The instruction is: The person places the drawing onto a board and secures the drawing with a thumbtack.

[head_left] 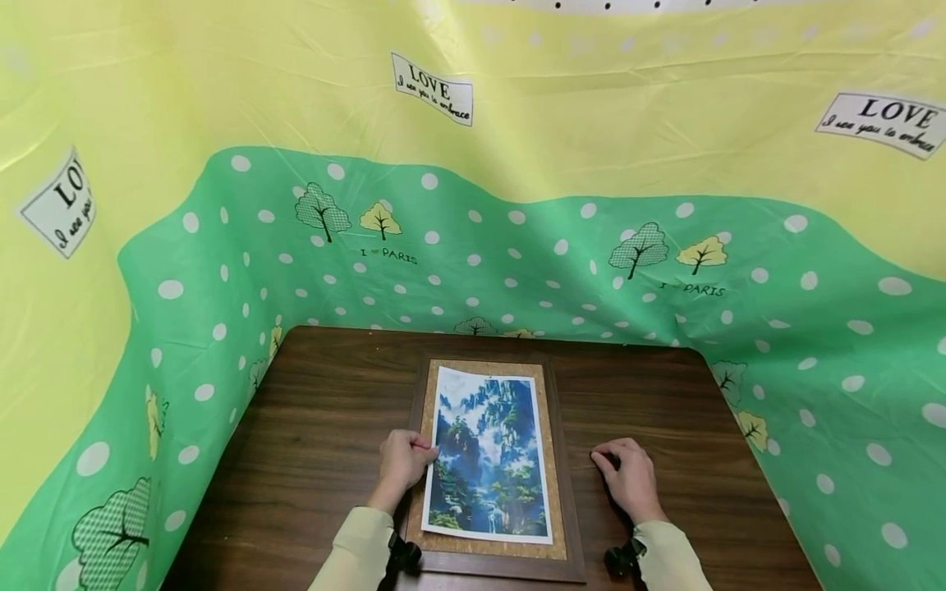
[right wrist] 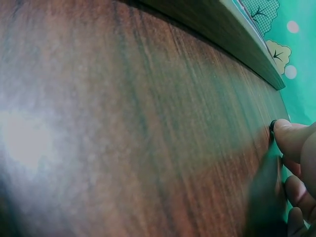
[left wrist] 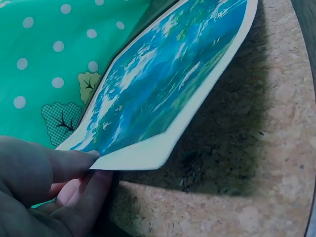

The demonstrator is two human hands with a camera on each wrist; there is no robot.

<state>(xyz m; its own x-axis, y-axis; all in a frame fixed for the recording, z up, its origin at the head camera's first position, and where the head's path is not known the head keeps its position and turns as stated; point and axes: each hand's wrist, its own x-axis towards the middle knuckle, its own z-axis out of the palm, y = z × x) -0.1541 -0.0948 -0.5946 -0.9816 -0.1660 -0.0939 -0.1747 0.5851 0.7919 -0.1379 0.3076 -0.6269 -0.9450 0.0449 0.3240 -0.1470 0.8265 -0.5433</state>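
Observation:
A landscape print [head_left: 488, 460] with a white border lies over a cork board [head_left: 557, 492] in a brown wooden frame. My left hand [head_left: 405, 460] pinches the print's left edge between thumb and finger; in the left wrist view, the held part of the print [left wrist: 148, 94] is lifted above the cork. A bit of red shows between that hand's fingers. To the right of the frame, my right hand [head_left: 628, 474] is low over the table. Its fingertips pinch a small, black, rounded thing [right wrist: 272, 126], mostly hidden by the thumb.
The board rests on a dark wood-grain table [head_left: 332, 394]. Around the table's back and sides hangs a yellow and green curtain [head_left: 517, 246] with white dots and printed trees. Black straps [head_left: 624, 560] circle both wrists.

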